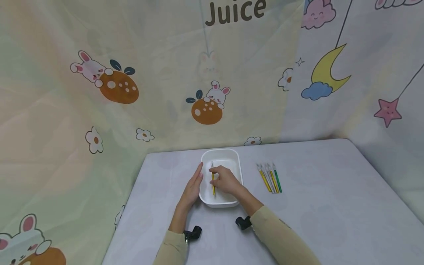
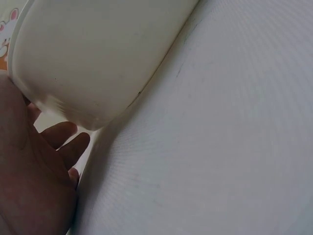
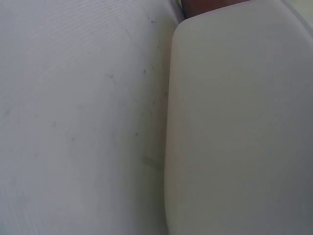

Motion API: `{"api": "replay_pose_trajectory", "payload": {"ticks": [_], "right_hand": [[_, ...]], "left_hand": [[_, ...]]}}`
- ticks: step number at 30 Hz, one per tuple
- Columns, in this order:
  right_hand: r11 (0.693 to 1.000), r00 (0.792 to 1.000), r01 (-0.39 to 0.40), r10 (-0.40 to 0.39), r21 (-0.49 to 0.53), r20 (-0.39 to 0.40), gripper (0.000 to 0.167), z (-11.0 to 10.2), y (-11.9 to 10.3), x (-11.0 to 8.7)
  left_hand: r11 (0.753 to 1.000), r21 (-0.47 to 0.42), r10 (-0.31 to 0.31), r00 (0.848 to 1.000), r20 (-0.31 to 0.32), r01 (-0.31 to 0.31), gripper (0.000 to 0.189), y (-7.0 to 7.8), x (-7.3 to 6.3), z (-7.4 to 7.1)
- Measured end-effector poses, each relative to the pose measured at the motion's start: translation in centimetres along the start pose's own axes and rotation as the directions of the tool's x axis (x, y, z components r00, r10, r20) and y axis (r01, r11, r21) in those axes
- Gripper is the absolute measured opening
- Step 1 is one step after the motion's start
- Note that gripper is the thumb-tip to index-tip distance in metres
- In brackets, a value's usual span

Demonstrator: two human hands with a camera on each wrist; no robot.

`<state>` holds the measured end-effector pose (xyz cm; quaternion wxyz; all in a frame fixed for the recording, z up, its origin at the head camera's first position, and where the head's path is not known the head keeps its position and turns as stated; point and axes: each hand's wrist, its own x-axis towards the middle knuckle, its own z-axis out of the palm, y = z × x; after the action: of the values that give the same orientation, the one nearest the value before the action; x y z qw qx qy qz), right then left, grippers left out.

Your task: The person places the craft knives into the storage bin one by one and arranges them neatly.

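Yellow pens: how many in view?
3: one yellow pen by the right hand in the white tray, two yellow pens lying to its right; more may be hidden.

This was a cloth-screened booth, in what building was unclear: sheets [image 1: 165, 48] printed with rabbits [image 1: 216, 95], a moon [image 1: 324, 71] and a star [image 1: 388, 111] surrounded a white-covered desk [image 1: 331, 206].

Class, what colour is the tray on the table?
The tray is white, clearest in the head view.

A slim yellow pen [image 1: 214, 190], with its pale tip toward the far end, is lengthwise inside a white rounded tray [image 1: 220, 205], open side upward, on the tabletop [image 1: 314, 209].
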<state>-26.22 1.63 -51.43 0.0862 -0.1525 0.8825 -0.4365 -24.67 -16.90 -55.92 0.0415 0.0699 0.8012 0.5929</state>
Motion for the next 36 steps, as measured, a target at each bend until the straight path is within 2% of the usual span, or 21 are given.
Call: {"api": "replay_pose_trajectory", "payload": {"ticks": [4,11,20,31,36], "right_hand": [[0.998,1.0,0.01,-0.01,-0.058,0.007,0.051,0.15,-0.11,0.1],[0.984,0.997,0.022,-0.008,-0.177,0.078,0.053,0.59,-0.05,0.36],[0.98,0.996,-0.006,0.023,-0.2,0.083,0.053,0.78,-0.18,0.33],[0.971,0.996,0.005,0.015,-0.24,0.084,0.054,0.84,-0.11,0.61],[0.974,0.995,-0.018,0.04,-0.224,0.09,0.055,0.83,-0.06,0.66]], "left_hand": [[1.0,0.011,-0.005,1.0,-0.004,0.005,0.051,0.17,-0.08,0.01],[1.0,0.012,-0.011,1.0,-0.009,0.011,0.05,0.14,-0.13,0.01],[1.0,0.012,-0.028,1.0,-0.013,0.028,0.048,0.05,-0.17,-0.06],[0.999,0.041,-0.025,1.0,-0.016,0.026,0.049,0.08,-0.05,-0.02],[0.999,0.039,-0.023,1.0,-0.019,0.024,0.049,0.11,-0.07,0.0]]}}
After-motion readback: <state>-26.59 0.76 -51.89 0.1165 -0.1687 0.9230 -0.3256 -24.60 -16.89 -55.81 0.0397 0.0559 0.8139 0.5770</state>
